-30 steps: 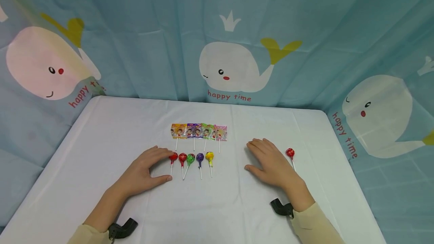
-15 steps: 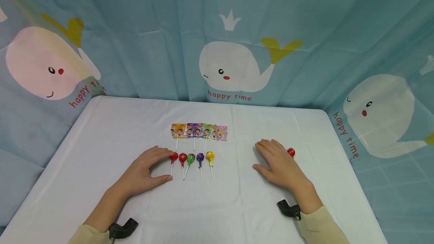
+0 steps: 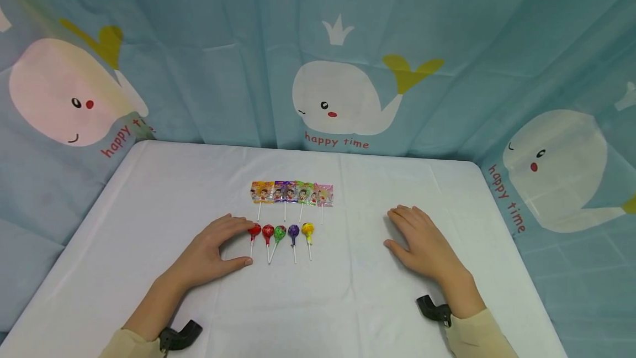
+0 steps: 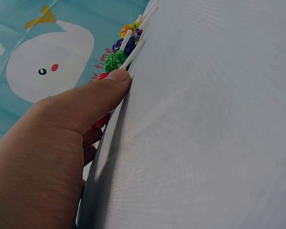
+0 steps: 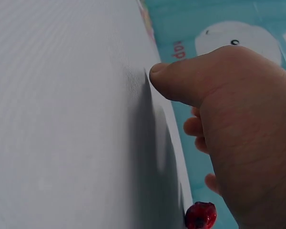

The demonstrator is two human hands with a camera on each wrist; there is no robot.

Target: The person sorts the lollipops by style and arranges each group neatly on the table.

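Observation:
My left hand (image 3: 216, 253) rests at the left end of a row of ball lollipops, its index fingertip at the head of the first red lollipop (image 3: 255, 230) and its thumb beside that stick. Rightward follow a second red lollipop (image 3: 268, 231), a green lollipop (image 3: 280, 231), a purple lollipop (image 3: 293, 231) and a yellow lollipop (image 3: 308, 228). Over the right part of the table my right hand (image 3: 429, 245) has relaxed fingers and holds nothing. Another red lollipop (image 5: 200, 215) shows below that hand in the right wrist view; in the head view the hand hides it.
Behind the row lie flat wrapped lollipops side by side: orange (image 3: 262, 191), purple (image 3: 285, 191), green (image 3: 305, 193) and pink (image 3: 324, 195). A white cloth (image 3: 318, 308) covers the table. Blue whale-print curtains (image 3: 213, 70) stand around its back and sides.
My right hand has slid rightward across the table, first partly and now fully covering the lone red lollipop in the head view. The left hand and the lollipop rows stay put.

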